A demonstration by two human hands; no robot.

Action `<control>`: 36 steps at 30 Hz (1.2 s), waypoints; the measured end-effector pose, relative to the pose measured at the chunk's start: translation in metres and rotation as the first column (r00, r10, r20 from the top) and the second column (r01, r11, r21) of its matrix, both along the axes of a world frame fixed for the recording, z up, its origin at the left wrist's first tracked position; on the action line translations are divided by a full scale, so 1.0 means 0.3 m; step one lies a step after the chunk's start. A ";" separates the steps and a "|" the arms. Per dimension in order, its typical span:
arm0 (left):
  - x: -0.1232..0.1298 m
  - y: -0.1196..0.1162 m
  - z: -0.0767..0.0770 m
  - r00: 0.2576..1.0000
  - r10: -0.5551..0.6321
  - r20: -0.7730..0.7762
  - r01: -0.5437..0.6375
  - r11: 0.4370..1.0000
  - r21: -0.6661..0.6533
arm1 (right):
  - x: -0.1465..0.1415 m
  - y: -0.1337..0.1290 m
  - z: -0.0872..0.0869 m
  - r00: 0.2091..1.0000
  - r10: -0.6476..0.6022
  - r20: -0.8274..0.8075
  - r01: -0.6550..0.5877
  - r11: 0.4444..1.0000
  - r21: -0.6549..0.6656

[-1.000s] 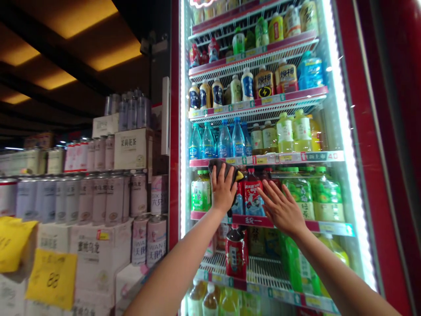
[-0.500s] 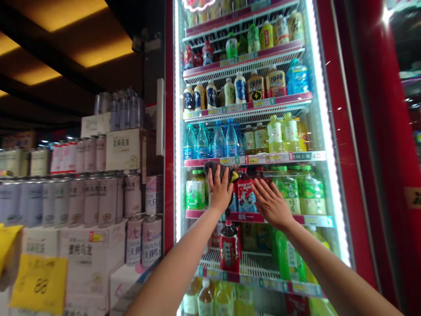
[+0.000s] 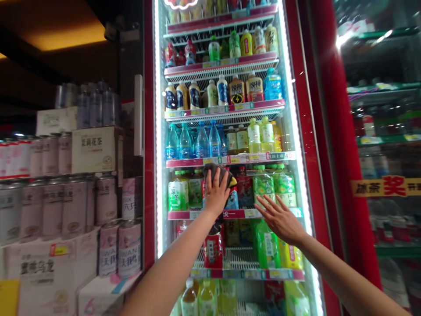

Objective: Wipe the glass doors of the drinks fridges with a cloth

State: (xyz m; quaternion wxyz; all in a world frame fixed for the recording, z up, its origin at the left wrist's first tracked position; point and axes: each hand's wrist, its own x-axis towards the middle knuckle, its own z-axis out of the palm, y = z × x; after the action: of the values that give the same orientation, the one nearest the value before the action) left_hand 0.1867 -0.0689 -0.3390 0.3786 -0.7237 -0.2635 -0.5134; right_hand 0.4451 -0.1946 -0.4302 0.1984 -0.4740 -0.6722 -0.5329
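Note:
A dark grey cloth (image 3: 210, 168) with a yellow edge lies under my left hand (image 3: 216, 188), whose fingers are bent over it and press it to the glass front of a lit drinks cooler (image 3: 149, 131). Behind the cloth, bottles on the fifth visible row are partly hidden. My right hand (image 3: 279, 219) has its fingers spread, holds nothing and is at the glass in front of the green tea bottles (image 3: 286, 188). Whether its palm touches the glass cannot be made out. Below the left hand a dark red bottle (image 3: 213, 250) stands on a wire shelf.
Stacked cans (image 3: 52, 206) and white cartons (image 3: 42, 281) rise close on the left, with a yellow sign (image 3: 9, 298) at the lower edge. A pale vertical handle (image 3: 138, 115) is beside the cooler's left frame. Another glass-fronted cooler (image 3: 388, 186) stands at the right.
The view has turned to the right, showing more of the right cooler. My right hand has moved right and down across the glass, away from my left hand, which stays on the cloth.

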 end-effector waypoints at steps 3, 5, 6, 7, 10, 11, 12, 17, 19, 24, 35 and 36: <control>-0.020 -0.007 -0.089 0.933 -0.013 -0.359 0.045 0.996 0.081 | 0.003 0.020 -0.008 1.000 0.004 -0.010 -0.004 1.000 0.002; -0.085 0.005 -0.119 0.855 -0.001 -0.518 0.071 0.991 0.116 | 0.010 0.031 -0.013 1.000 0.009 0.000 -0.009 1.000 0.005; -0.112 0.011 -0.114 0.854 0.008 -0.521 0.062 0.991 0.117 | 0.014 0.036 -0.015 1.000 0.013 0.003 -0.013 1.000 0.009; -0.127 0.014 -0.096 0.881 0.010 -0.473 0.046 0.993 0.108 | 0.019 0.042 -0.018 1.000 0.016 0.004 -0.016 1.000 0.013; -0.068 -0.003 0.005 0.989 -0.012 -0.149 0.018 0.999 0.039 | 0.028 0.057 -0.025 1.000 0.025 -0.001 -0.025 0.999 0.030; -0.021 -0.016 0.037 0.998 -0.027 -0.054 0.028 1.000 0.015 | 0.030 0.060 -0.026 1.000 0.025 -0.001 -0.025 0.999 0.033; 0.029 -0.030 0.059 0.999 -0.047 0.003 0.047 0.999 -0.005 | 0.032 0.063 -0.028 1.000 0.024 -0.001 -0.024 0.999 0.035; 0.131 -0.066 0.003 0.972 -0.148 -0.180 0.144 0.989 -0.033 | 0.037 0.065 -0.030 0.999 0.038 -0.019 -0.038 0.999 0.027; 0.076 -0.054 -0.043 0.934 -0.152 -0.324 0.155 0.988 -0.017 | 0.038 0.063 -0.031 0.999 0.039 -0.032 -0.038 0.999 0.014; 0.031 -0.032 0.003 0.976 -0.121 -0.182 0.120 0.993 -0.018 | 0.034 0.064 -0.028 0.998 0.027 -0.060 -0.027 1.000 -0.012; 0.191 -0.078 -0.134 0.924 -0.181 -0.338 0.190 0.982 -0.006 | 0.005 -0.102 -0.014 0.927 0.270 -0.262 -0.292 0.955 -0.051; 0.194 -0.080 -0.145 0.930 -0.180 -0.322 0.183 0.983 -0.020 | -0.003 -0.122 -0.010 0.903 0.324 -0.283 -0.342 0.940 -0.014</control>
State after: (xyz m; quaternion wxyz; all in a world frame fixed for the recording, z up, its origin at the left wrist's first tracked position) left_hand 0.2451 -0.0928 -0.3826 0.3712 -0.8170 -0.1273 -0.4224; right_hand 0.4442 -0.2313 -0.4334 0.3633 -0.4281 -0.7255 -0.3980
